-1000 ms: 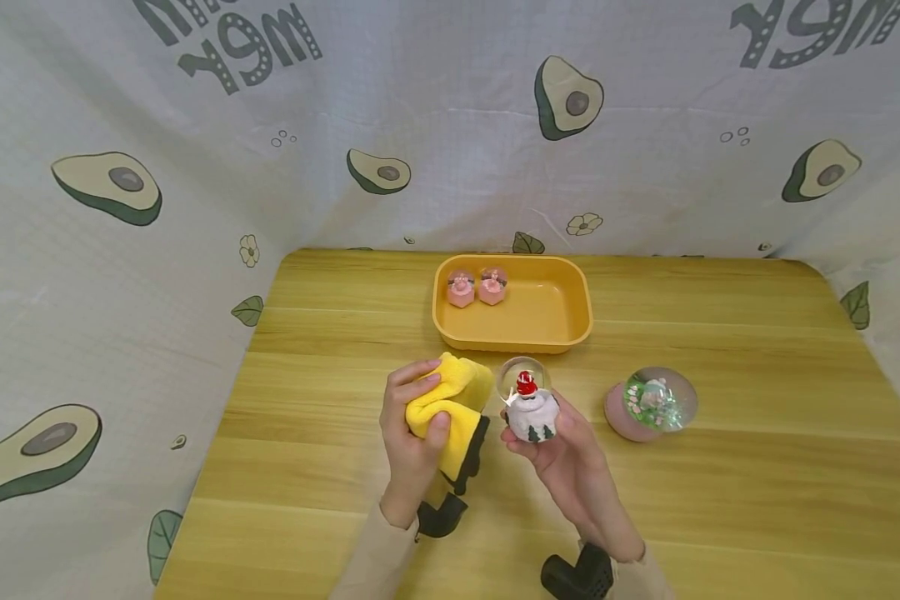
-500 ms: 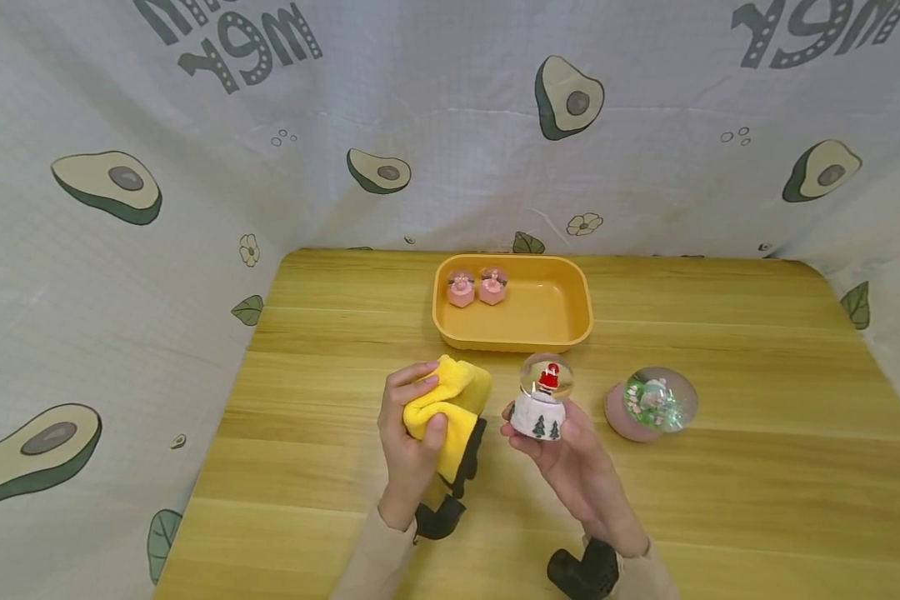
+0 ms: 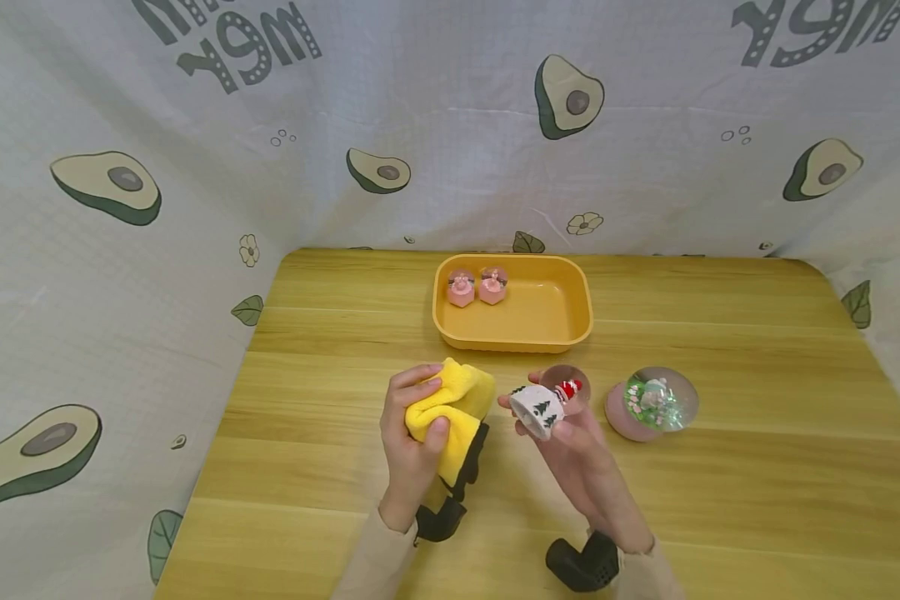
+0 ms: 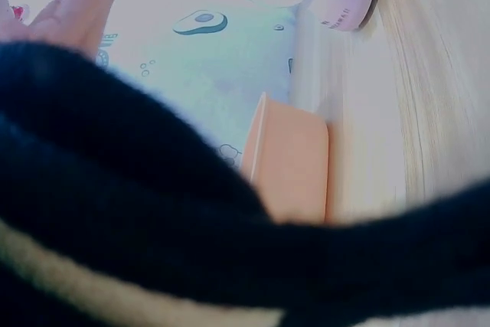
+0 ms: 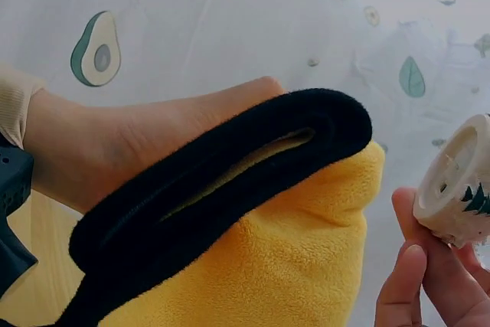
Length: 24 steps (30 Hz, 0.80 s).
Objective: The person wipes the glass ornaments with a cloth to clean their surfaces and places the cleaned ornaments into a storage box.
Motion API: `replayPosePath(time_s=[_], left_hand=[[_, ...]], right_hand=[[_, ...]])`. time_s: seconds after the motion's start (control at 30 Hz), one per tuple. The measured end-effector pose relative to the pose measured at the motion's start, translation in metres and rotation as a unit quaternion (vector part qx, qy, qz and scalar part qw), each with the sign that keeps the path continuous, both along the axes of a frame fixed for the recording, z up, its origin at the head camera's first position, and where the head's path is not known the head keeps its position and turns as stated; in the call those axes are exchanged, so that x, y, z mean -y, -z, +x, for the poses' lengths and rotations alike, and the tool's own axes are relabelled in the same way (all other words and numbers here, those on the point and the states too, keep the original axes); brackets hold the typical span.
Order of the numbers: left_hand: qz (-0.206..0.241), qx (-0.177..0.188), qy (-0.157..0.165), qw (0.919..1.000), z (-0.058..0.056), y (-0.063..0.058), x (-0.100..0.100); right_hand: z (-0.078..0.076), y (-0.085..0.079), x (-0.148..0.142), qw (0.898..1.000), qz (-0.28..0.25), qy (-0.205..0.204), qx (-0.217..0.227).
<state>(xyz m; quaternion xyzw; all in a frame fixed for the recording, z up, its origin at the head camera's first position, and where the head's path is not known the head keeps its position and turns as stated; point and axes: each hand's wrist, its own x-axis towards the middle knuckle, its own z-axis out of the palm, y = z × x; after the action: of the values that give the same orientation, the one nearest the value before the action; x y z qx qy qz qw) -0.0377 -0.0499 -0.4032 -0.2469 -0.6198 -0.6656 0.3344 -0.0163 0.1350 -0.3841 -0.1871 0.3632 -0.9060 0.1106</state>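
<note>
A yellow cloth (image 3: pixel 457 408) with a black edge is bunched in my left hand (image 3: pixel 411 442), gripped between thumb and fingers. My right hand (image 3: pixel 588 467) holds a small snow globe (image 3: pixel 542 410) by its white base, which has dark green trees on it. The globe is tipped so its base faces left and its glass ball with a red figure points up and right. In the right wrist view the underside of the base (image 5: pixel 444 181) shows. Cloth and globe are apart. In the left wrist view the cloth's dark edge (image 4: pixel 115 151) covers much of the picture.
A larger snow globe with a pink base (image 3: pixel 630 415) lies tilted on the wooden table (image 3: pixel 307 375), right of my right hand. Behind the hands stands a yellow tray (image 3: pixel 543 312) with two small pink globes (image 3: pixel 477 287) at its left. A printed curtain (image 3: pixel 450 167) hangs behind.
The right hand has turned the small globe from tipped away, through upright, to lying on its side with its underside facing left. The left hand and the cloth have hardly moved.
</note>
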Motion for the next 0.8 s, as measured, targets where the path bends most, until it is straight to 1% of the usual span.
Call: replayPosePath(time_s=[0.1, 0.17, 0.23, 0.33, 0.43, 0.5, 0.6, 0.7, 0.8], left_hand=[[-0.002, 0.000, 0.005, 1.0000, -0.002, 0.009, 0.000], [-0.004, 0.002, 0.008, 1.0000, -0.001, 0.007, 0.000], [-0.005, 0.003, 0.011, 0.9999, 0.001, 0.002, -0.001], [-0.006, -0.001, 0.016, 0.9999, 0.005, -0.011, -0.003], [-0.008, -0.010, 0.021, 0.9997, 0.008, -0.021, -0.005], [-0.012, -0.011, 0.025, 0.9996, 0.009, -0.024, -0.006], [-0.015, -0.008, 0.028, 0.9995, 0.007, -0.018, -0.006], [-0.018, 0.000, 0.030, 0.9994, 0.004, -0.007, -0.007], [-0.019, 0.008, 0.031, 0.9993, 0.001, 0.004, -0.006]], right_hand=[[-0.001, -0.002, -0.001, 1.000, 0.022, 0.008, -0.001], [-0.001, -0.003, -0.001, 1.000, 0.023, 0.002, -0.004], [0.000, -0.004, -0.002, 1.000, 0.026, 0.003, -0.001], [0.002, -0.005, -0.003, 0.998, 0.048, 0.020, 0.018], [0.004, -0.006, -0.004, 0.993, 0.094, 0.054, 0.042], [0.004, -0.006, -0.003, 0.987, 0.131, 0.080, 0.041], [0.003, -0.007, -0.001, 0.974, 0.187, 0.121, 0.033], [0.003, -0.008, 0.001, 0.963, 0.224, 0.152, 0.019], [0.003, -0.009, 0.002, 0.957, 0.240, 0.161, 0.003]])
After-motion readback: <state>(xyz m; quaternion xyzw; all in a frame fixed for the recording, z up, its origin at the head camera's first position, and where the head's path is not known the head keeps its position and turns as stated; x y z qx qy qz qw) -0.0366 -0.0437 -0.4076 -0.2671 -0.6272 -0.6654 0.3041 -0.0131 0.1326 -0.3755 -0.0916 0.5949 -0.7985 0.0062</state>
